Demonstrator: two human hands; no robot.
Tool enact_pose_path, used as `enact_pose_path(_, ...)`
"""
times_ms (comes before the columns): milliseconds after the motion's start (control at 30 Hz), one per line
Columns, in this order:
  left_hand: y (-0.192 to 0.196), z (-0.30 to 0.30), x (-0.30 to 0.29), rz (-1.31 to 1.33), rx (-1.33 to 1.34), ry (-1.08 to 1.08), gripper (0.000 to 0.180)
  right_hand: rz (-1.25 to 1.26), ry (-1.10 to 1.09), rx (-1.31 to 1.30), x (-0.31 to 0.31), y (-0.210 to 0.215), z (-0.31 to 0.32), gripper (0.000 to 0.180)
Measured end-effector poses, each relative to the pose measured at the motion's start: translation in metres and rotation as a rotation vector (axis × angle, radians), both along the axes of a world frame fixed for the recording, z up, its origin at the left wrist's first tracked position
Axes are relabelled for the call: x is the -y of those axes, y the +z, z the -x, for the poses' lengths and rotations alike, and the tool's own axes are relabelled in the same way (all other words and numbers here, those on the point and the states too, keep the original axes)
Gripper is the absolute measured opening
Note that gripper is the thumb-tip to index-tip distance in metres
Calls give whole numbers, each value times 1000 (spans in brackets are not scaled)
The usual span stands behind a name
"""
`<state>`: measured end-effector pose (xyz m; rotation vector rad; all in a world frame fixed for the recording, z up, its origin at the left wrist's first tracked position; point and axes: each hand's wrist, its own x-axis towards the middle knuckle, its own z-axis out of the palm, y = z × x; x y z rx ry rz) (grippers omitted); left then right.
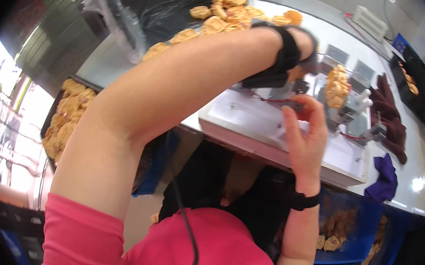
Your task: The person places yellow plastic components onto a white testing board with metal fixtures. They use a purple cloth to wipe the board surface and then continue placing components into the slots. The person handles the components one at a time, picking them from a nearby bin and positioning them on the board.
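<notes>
My left arm reaches across the table to the fixture, and my left hand point(304, 48) is smeared by motion. Its fingers are mostly hidden behind the wrist and a black wristband point(287, 51). An orange-tan piece shows in part just below that hand; whether it is held I cannot tell. Closer to me, my right hand point(306, 134) has thumb and forefinger closed around a small grey block point(281, 103) with thin red wires. Both sit over a white box-like base point(255, 120) carrying grey fixtures. On the right-hand fixture stands a tan moulded piece point(337, 87), beside white pegs point(364, 101).
A pile of tan pieces point(230, 14) lies by black plastic sheeting point(159, 2) at the far left. Brown cloth point(391, 120) and purple cloth point(384, 177) lie at right. Filled containers include a tray point(69, 112) at left and blue crates point(348, 245) below the table.
</notes>
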<state>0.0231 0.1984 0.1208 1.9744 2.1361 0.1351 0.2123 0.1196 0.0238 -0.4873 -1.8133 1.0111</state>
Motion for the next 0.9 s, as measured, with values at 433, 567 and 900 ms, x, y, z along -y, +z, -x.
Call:
enact_pose_path(433, 3, 248, 421, -422, 139, 1004, 72, -3, -13, 3, 8, -4, -1, 38)
enact_pose_path(567, -77, 336, 617, -181, -26, 1431, 75, -26, -12, 3, 4, -6, 2, 43)
enact_pose_path(900, -82, 159, 330, -640, -58, 583, 52, -308, -338, 340, -1, 13, -58, 36)
